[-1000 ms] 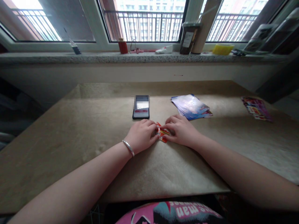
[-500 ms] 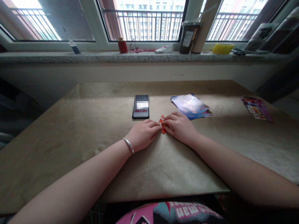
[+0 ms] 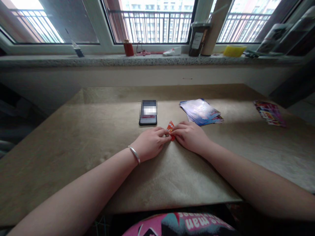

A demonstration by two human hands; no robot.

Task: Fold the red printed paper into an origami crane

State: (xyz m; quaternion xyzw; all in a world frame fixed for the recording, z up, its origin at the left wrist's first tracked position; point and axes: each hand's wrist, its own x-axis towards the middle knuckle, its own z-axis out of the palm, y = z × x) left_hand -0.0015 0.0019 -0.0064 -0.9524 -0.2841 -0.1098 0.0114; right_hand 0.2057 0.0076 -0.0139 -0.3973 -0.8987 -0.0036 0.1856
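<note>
Head view: small red folded paper (image 3: 170, 127) lies mid-tabletop (image 3: 73, 144), pinched between left hand (image 3: 150, 143) and right hand (image 3: 190, 136), both closed on it. Phone (image 3: 148, 113) sits just beyond; card stack (image 3: 201, 112) toward the far right edge.

Left hand (image 3: 150, 144) and right hand (image 3: 190, 136) meet mid-table (image 3: 73, 137), pinching a folded paper (image 3: 170, 126) between them. The phone (image 3: 148, 113) sits just behind it. The stack of leaflets (image 3: 200, 112) is behind-right, and a lone leaflet (image 3: 269, 113) lies far right. The windowsill (image 3: 73, 60) behind the table holds a cup (image 3: 128, 49) and, further right, a jar (image 3: 198, 39).
</note>
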